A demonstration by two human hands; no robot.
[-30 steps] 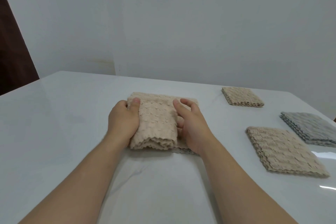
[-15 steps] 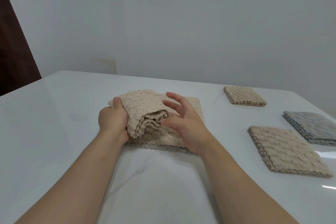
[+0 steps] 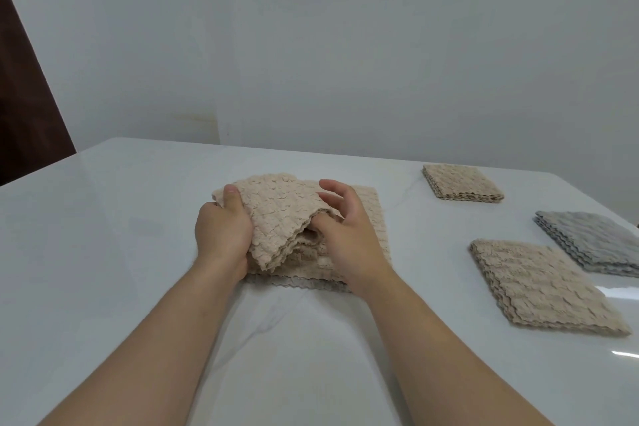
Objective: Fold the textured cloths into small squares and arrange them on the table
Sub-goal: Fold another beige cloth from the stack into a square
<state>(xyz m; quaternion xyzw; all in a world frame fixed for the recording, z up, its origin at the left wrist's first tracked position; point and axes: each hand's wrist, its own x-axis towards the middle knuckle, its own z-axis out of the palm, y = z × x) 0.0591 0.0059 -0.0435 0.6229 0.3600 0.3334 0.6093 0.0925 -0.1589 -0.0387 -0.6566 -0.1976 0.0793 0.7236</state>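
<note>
Left hand (image 3: 223, 235) grips the left edge of the beige textured cloth (image 3: 280, 211), thumb on top, lifting its upper layer off the white counter (image 3: 103, 235) at centre. Right hand (image 3: 349, 235) has its thumb tucked under that raised layer, with the fingers loosely spread above and not clamped. To the right lie three folded squares: a far beige square (image 3: 461, 181), a grey square (image 3: 594, 239) and a near beige square (image 3: 539, 284).
</note>
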